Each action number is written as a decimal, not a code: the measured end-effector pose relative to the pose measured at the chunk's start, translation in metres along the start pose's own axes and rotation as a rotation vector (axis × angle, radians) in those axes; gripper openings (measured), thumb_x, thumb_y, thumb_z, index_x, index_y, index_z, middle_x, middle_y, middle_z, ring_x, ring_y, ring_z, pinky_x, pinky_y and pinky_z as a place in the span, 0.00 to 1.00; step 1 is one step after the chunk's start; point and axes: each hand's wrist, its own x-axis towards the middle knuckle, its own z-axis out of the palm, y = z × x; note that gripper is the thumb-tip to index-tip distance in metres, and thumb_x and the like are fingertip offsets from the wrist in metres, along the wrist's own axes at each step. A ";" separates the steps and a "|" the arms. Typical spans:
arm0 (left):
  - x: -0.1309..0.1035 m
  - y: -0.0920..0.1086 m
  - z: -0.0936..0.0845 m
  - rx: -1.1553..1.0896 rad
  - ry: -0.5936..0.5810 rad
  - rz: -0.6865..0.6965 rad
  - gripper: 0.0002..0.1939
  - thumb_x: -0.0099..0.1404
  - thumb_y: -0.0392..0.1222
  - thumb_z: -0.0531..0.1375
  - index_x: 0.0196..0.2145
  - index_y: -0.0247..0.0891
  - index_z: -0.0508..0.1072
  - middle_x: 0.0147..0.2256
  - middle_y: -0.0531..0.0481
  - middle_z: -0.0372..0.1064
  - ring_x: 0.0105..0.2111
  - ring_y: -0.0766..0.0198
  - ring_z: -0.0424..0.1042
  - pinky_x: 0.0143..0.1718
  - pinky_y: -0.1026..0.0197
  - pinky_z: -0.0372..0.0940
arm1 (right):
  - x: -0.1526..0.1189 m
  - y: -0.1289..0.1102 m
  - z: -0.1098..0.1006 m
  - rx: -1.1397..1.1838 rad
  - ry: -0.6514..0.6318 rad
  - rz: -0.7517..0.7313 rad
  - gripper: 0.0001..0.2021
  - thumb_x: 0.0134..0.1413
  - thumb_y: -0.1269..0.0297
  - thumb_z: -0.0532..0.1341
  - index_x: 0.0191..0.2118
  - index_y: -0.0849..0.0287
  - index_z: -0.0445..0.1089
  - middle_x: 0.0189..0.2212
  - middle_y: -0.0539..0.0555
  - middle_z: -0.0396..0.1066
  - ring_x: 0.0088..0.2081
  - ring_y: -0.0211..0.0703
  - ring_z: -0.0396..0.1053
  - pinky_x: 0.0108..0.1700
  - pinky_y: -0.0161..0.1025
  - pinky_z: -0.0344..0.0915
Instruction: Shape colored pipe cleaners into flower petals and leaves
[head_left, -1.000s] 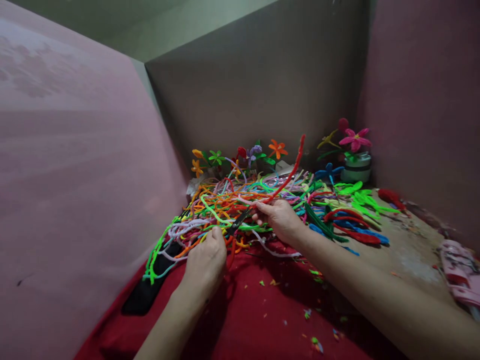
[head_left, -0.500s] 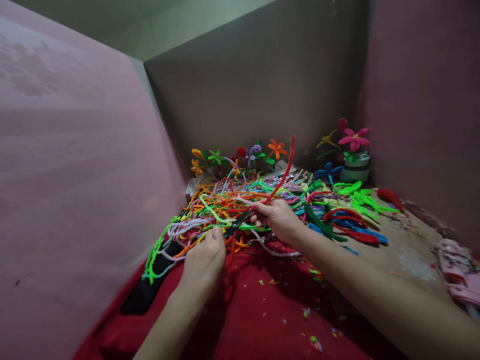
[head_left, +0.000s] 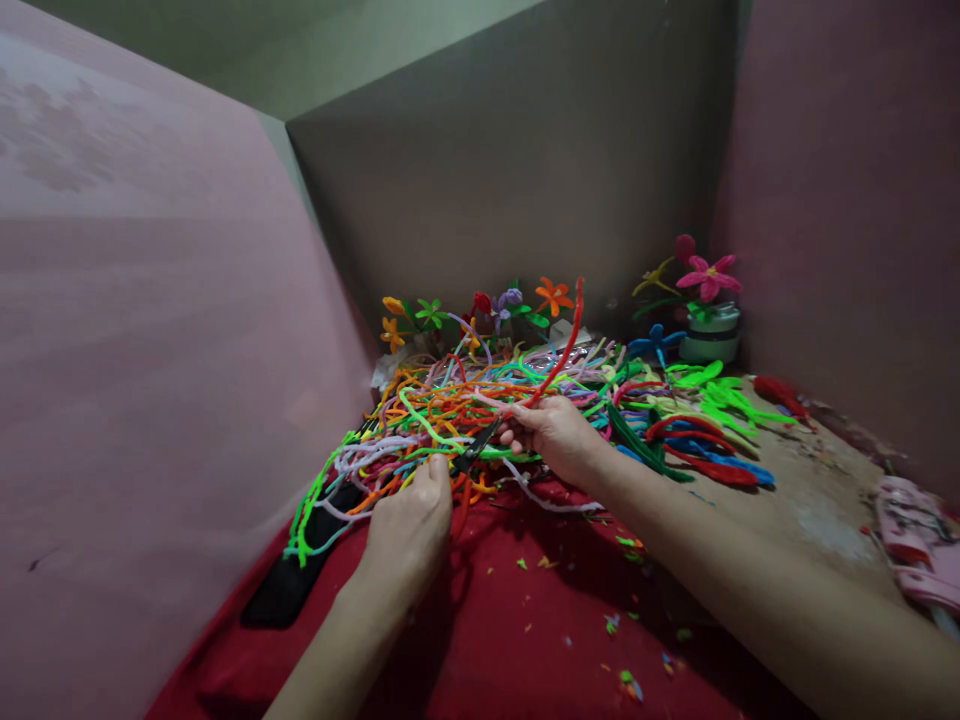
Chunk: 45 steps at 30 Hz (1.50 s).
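Observation:
My left hand point(head_left: 412, 515) is closed around the handles of dark scissors point(head_left: 477, 450), whose blades point up and right to the fingers of my right hand. My right hand point(head_left: 553, 432) pinches a red pipe cleaner point(head_left: 568, 345), its long end curving upward. A pale pink pipe cleaner point(head_left: 491, 400) reaches left from the same fingertips; whether it is held too, I cannot tell. Beneath and behind both hands spreads a tangled heap of coloured pipe cleaners point(head_left: 442, 405). The scissors' tips are partly hidden by the fingers.
Pipe-cleaner flowers point(head_left: 553, 296) stand along the back, with a pink flower point(head_left: 709, 278) by a pale green container point(head_left: 709, 335) at right. A black phone-like slab point(head_left: 274, 600) lies at left. Fluff scraps dot the red cloth point(head_left: 517, 640). Pink sandals point(head_left: 915, 540) sit far right.
The red pipe cleaner's upper end has shifted slightly left and down. My left thumb has straightened a little on the scissors; both hands otherwise stay nearly in place.

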 end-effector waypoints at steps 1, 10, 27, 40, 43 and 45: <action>0.000 0.000 0.001 0.000 0.006 -0.003 0.16 0.62 0.28 0.38 0.41 0.32 0.62 0.34 0.39 0.67 0.30 0.52 0.72 0.25 0.56 0.65 | 0.000 0.000 0.000 0.004 0.001 0.003 0.06 0.44 0.70 0.62 0.23 0.68 0.69 0.17 0.54 0.68 0.19 0.34 0.66 0.18 0.28 0.60; 0.001 -0.001 0.010 0.035 0.043 0.028 0.18 0.62 0.28 0.38 0.43 0.33 0.62 0.31 0.40 0.68 0.27 0.57 0.72 0.23 0.63 0.60 | -0.001 -0.001 0.002 0.003 0.013 0.009 0.06 0.46 0.73 0.59 0.23 0.68 0.69 0.17 0.54 0.68 0.18 0.34 0.66 0.17 0.29 0.61; 0.003 0.004 0.002 -0.008 -0.034 0.051 0.19 0.61 0.27 0.38 0.43 0.31 0.62 0.36 0.37 0.66 0.31 0.55 0.72 0.25 0.60 0.62 | -0.003 -0.005 0.004 -0.057 0.010 0.081 0.12 0.52 0.77 0.53 0.21 0.68 0.66 0.16 0.54 0.67 0.17 0.34 0.65 0.18 0.29 0.61; 0.001 0.000 0.004 -0.091 0.019 0.051 0.15 0.62 0.29 0.40 0.40 0.33 0.62 0.36 0.40 0.66 0.31 0.59 0.71 0.26 0.63 0.59 | -0.002 -0.001 0.002 -0.060 -0.014 0.038 0.08 0.48 0.72 0.59 0.21 0.67 0.68 0.16 0.55 0.69 0.17 0.34 0.65 0.17 0.28 0.61; -0.001 -0.006 0.011 -0.166 0.085 0.090 0.12 0.64 0.32 0.41 0.40 0.35 0.62 0.34 0.43 0.67 0.27 0.62 0.69 0.26 0.64 0.57 | 0.002 -0.006 -0.003 -0.027 0.052 0.003 0.09 0.49 0.73 0.57 0.21 0.67 0.69 0.16 0.55 0.69 0.17 0.34 0.65 0.16 0.28 0.60; -0.004 -0.009 0.012 -0.214 0.101 0.196 0.11 0.64 0.34 0.42 0.39 0.36 0.62 0.32 0.45 0.66 0.25 0.64 0.67 0.25 0.64 0.56 | 0.005 -0.012 -0.007 0.007 0.091 -0.038 0.09 0.49 0.73 0.56 0.21 0.67 0.69 0.16 0.55 0.69 0.17 0.34 0.65 0.16 0.29 0.59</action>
